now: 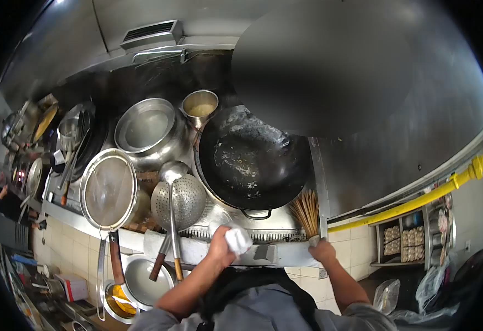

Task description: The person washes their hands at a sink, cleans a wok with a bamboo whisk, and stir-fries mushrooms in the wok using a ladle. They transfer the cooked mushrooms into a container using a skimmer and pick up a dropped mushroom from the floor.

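A folded white cloth (pixel 238 241) is gripped in my left hand (pixel 220 246), just above the front edge of the stove. My right hand (pixel 322 251) is closed round the bound end of a bamboo wok brush (pixel 306 212), whose bristles fan out towards the stove. Between and beyond my hands sits a large black wok (pixel 255 163) with wet, whitish residue inside and a loop handle facing me. To the left, a ladle (pixel 173 172) lies over a perforated strainer (pixel 179 205), handles pointing towards me.
A round mesh sieve (pixel 108 189) lies left of the strainer. Behind stand a metal pot (pixel 145 126) and a small pot (pixel 200 105). Below the edge are a white bowl (pixel 148 281) and a yellow-filled container (pixel 119 300). A yellow pipe (pixel 407 204) runs along the right; egg trays (pixel 412 244) fill a shelf.
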The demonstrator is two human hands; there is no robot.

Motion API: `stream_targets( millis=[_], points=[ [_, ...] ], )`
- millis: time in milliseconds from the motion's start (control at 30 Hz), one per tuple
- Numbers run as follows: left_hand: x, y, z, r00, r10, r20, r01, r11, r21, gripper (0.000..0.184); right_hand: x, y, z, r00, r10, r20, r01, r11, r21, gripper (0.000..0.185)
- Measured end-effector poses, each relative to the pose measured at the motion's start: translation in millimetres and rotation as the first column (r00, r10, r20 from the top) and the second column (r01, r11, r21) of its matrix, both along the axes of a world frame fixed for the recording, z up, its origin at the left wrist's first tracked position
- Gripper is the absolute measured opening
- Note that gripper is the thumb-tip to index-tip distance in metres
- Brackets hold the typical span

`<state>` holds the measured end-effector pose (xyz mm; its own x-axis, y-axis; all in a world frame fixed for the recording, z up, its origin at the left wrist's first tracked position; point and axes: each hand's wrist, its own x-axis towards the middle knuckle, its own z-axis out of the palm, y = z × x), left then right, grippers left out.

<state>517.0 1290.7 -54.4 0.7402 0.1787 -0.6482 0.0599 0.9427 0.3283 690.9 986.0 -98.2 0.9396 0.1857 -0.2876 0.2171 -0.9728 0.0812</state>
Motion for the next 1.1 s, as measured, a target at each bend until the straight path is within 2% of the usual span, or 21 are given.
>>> stream_targets(
  millis=[33,100,167,200,233,267,333,400,467,567,600,633,700,767,800,867,900,933,967,1033,1100],
  points=[
    [16,-3,-3,0.999,-0.041,-0.030,0.040,0.998,-0.041,0.034,5,-4,1,0.973,-0.064,-0.223,0.085,0.992,0.088,0.068],
    [49,-10,0,0.999,-0.052,0.007,0.052,0.999,0.004,0.033,2,-26,11,0.880,-0.165,-0.445,0.367,0.830,0.420,0.054],
    [83,-12,4,0.998,-0.057,0.000,0.057,0.996,-0.066,0.029,-21,-24,69,0.683,-0.226,-0.695,0.714,0.409,0.569,0.039],
    [101,-14,-27,0.996,-0.029,-0.087,0.019,0.994,-0.111,0.025,-23,-23,83,0.847,-0.109,-0.519,0.523,0.343,0.781,0.030],
    [111,-16,-58,0.995,-0.036,-0.088,0.035,0.999,-0.014,0.019,-14,-22,104,0.906,-0.035,-0.422,0.414,0.278,0.866,0.037],
    [118,-23,-73,0.990,0.010,-0.142,-0.008,1.000,0.016,0.017,8,-19,124,0.908,0.021,-0.419,0.379,0.387,0.841,0.047],
    [115,-31,-58,0.966,0.097,-0.238,-0.082,0.994,0.075,0.015,41,20,177,0.960,0.254,-0.118,0.038,0.300,0.953,0.058],
    [101,-29,-43,0.968,0.152,-0.201,-0.126,0.982,0.139,0.015,70,62,226,0.912,0.399,0.100,-0.307,0.498,0.811,0.061],
    [87,-20,-25,0.960,0.208,-0.190,-0.160,0.958,0.238,0.014,95,111,246,0.797,0.559,-0.226,-0.292,0.686,0.667,0.056],
    [90,-16,-40,0.935,0.233,-0.268,-0.144,0.939,0.313,0.016,130,204,150,0.611,0.601,-0.516,-0.263,0.768,0.584,0.048],
    [89,-20,-40,0.942,0.258,-0.214,-0.193,0.940,0.283,0.017,134,239,96,0.630,0.722,-0.286,-0.372,0.604,0.704,0.045],
    [89,-21,-37,0.941,0.264,-0.213,-0.200,0.939,0.278,0.017,122,283,102,0.699,0.564,-0.439,-0.156,0.721,0.676,0.050],
    [90,-23,-30,0.936,0.285,-0.207,-0.203,0.917,0.342,0.017,106,337,86,0.750,0.359,-0.555,0.393,0.434,0.811,0.059],
    [94,-22,-41,0.921,0.315,-0.229,-0.214,0.901,0.377,0.018,88,335,77,0.723,0.372,-0.582,0.371,0.501,0.782,0.065],
    [90,-24,-47,0.913,0.321,-0.253,-0.196,0.887,0.417,0.019,88,313,80,0.624,0.481,-0.616,0.362,0.521,0.773,0.066],
    [89,-23,-47,0.929,0.298,-0.221,-0.189,0.893,0.409,0.018,87,258,131,0.553,0.443,-0.706,0.158,0.776,0.611,0.059],
    [88,-24,-48,0.935,0.295,-0.195,-0.199,0.894,0.400,0.018,99,234,144,0.582,0.513,-0.631,-0.105,0.817,0.567,0.054],
    [87,-22,-48,0.942,0.267,-0.205,-0.176,0.910,0.375,0.019,109,221,172,0.620,0.597,-0.509,-0.460,0.802,0.380,0.054],
    [88,-22,-48,0.938,0.277,-0.207,-0.187,0.910,0.371,0.019,116,221,201,0.692,0.526,-0.495,-0.517,0.839,0.169,0.054],
    [91,-24,-47,0.923,0.315,-0.222,-0.218,0.902,0.372,0.020,164,234,183,0.732,0.663,-0.154,-0.679,0.729,-0.088,0.031],
    [90,-22,-45,0.926,0.284,-0.250,-0.182,0.914,0.364,0.020,198,284,157,0.826,0.560,0.069,-0.557,0.828,-0.060,0.024]
  ],
)
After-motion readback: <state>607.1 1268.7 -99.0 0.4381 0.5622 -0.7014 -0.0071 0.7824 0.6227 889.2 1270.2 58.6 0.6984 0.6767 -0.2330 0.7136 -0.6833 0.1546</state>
